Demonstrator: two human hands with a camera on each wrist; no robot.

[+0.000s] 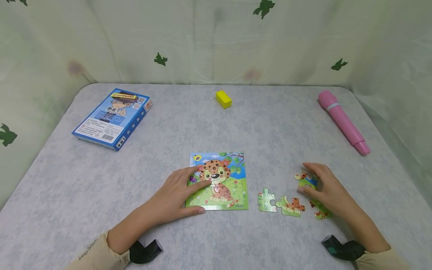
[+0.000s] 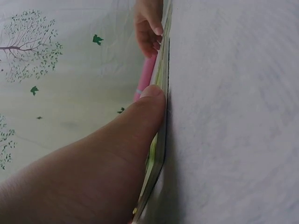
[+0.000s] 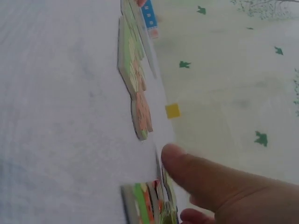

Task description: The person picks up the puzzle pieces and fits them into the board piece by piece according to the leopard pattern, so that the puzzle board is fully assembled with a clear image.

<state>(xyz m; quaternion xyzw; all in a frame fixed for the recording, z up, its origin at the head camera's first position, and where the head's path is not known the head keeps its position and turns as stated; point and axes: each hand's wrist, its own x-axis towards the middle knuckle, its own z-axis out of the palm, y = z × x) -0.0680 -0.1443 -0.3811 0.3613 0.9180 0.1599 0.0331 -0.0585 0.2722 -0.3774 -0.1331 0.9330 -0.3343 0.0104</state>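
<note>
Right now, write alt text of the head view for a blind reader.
A person's left grip rests on a spotted-cub picture board; the right grip is among loose jigsaw pieces to the board's right. Farther back lie a blue box, a yellow block and a pink wand-shaped object.

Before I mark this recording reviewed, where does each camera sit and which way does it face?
Head: worn on the head, facing forward and down at the leopard puzzle; left hand, right hand and forearms show.
Left wrist: worn there, facing forward and right across the leopard puzzle's edge; left thumb close, right hand beyond.
Right wrist: worn there, facing forward and left past loose puzzle pieces toward the yellow block; part of the right hand shows.
Shared: head and right-wrist views both show the yellow block.
</note>
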